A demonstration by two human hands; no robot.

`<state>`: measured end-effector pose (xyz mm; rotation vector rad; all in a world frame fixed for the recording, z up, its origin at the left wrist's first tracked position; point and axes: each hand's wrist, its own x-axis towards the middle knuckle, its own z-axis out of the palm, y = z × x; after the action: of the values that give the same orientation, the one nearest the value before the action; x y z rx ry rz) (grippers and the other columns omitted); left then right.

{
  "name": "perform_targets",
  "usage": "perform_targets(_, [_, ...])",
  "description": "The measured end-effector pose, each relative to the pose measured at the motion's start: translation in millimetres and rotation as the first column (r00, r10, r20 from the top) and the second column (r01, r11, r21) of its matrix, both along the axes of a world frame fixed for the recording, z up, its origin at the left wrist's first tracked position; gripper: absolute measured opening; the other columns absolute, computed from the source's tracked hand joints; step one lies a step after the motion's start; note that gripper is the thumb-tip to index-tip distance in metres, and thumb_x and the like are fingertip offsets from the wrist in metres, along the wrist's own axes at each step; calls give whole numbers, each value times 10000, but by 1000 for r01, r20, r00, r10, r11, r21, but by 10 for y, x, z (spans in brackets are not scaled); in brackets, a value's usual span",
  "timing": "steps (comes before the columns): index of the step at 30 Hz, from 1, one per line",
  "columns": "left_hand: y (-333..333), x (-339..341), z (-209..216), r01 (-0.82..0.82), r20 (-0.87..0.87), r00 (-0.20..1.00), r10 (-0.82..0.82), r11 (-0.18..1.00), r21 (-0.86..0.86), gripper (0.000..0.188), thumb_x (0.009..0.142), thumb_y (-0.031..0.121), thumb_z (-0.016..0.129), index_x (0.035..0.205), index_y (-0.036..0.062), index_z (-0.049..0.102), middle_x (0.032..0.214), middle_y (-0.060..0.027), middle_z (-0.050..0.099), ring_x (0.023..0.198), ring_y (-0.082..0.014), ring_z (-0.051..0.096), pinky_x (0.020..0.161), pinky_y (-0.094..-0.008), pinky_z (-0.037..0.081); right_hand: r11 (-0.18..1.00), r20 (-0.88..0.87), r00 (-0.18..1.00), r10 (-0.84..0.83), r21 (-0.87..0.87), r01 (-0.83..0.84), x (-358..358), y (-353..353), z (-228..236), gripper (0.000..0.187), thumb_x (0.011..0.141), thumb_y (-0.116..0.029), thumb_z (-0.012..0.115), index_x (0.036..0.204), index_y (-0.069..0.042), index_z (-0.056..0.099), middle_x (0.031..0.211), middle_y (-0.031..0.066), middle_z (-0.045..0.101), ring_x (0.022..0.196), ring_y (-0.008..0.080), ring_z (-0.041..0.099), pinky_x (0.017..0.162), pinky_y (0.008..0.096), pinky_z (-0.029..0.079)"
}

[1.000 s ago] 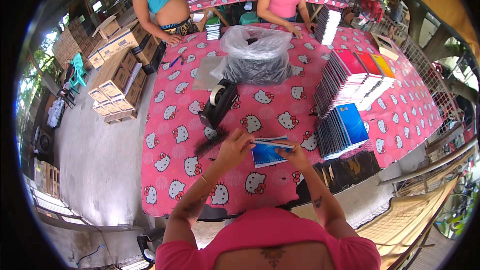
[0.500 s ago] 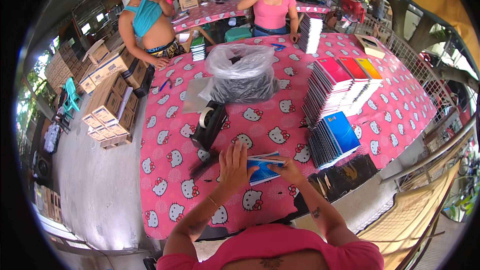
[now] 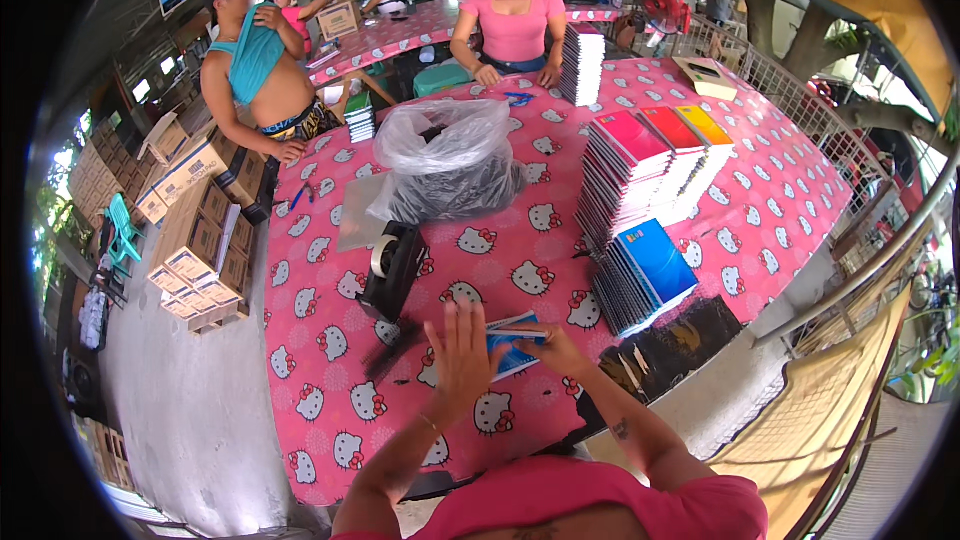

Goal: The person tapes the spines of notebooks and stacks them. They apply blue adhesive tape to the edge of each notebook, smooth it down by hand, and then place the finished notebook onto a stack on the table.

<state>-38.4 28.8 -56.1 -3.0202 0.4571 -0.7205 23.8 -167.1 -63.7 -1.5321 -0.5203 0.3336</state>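
A blue-covered notebook (image 3: pixel 517 354) lies on the pink patterned tablecloth just in front of me, partly hidden by my hands. My left hand (image 3: pixel 465 360) is at its left edge, fingers stretched out and apart. At the notebook's right side, my right hand (image 3: pixel 560 352) pinches the edge, where a cover or some pages appear lifted. Left of my left hand lies a dark, thin bundle (image 3: pixel 392 352), too blurred to name. Beyond it stands a black tape dispenser (image 3: pixel 394 272) with a roll of tape. A stack of blue spiral notebooks (image 3: pixel 645 275) rises to the right.
Behind the blue stack stand tall piles of red and yellow notebooks (image 3: pixel 655 155). A clear plastic bag (image 3: pixel 450 165) with dark contents sits mid-table. Two people stand at the far side, one in pink (image 3: pixel 513 20), one in teal (image 3: pixel 255 60). Cardboard boxes (image 3: pixel 200 250) are stacked at left.
My left hand's fingers have straightened and spread beside the notebook. My right hand stays on its edge. The person in pink has lowered a raised hand to the table. The whole view has shifted slightly.
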Motion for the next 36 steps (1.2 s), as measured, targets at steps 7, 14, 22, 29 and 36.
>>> perform_targets(7, [-77,146,115,16,-32,999,-15,1000,6,826,943,540,512,1462,-82,351,1557,-294,281,1471,-450,228,1128,-717,97,999,19,999,32,38,-33,89,-44,-51,369,939,-45,650,1308,-45,633,1198,39,692,1036,78,592,923,267,491])
perform_targets(14, [-112,-49,-132,131,50,991,-128,989,-72,836,949,552,489,1461,-93,343,1540,-317,295,1475,-460,214,1140,-697,101,999,9,999,47,-14,-47,73,-26,25,371,948,-40,620,1319,-46,618,1192,58,694,1035,96,592,917,290,498])
perform_targets(22, [-203,50,-36,123,-47,991,-128,987,-108,795,948,500,485,1467,-87,349,1546,-280,311,1455,-449,252,1146,-691,94,1000,81,997,4,-9,-4,108,-49,-112,388,923,6,636,1308,-38,623,1152,67,708,1012,98,607,885,296,514])
perform_targets(29, [-221,-110,-194,177,-105,977,-187,979,-104,801,937,512,507,1483,-53,348,1562,-266,287,1466,-453,222,1116,-730,89,1000,109,994,15,-2,-15,122,3,-264,380,912,5,638,1290,-38,627,1171,114,709,1055,139,633,907,317,512])
perform_targets(36, [-180,-17,-80,168,-81,982,-173,984,-64,767,968,543,460,1494,-8,365,1588,-213,273,1484,-419,198,1131,-698,86,1000,113,994,8,-19,-5,121,48,-100,371,908,-11,640,1278,-25,625,1128,133,716,1000,154,654,886,338,520])
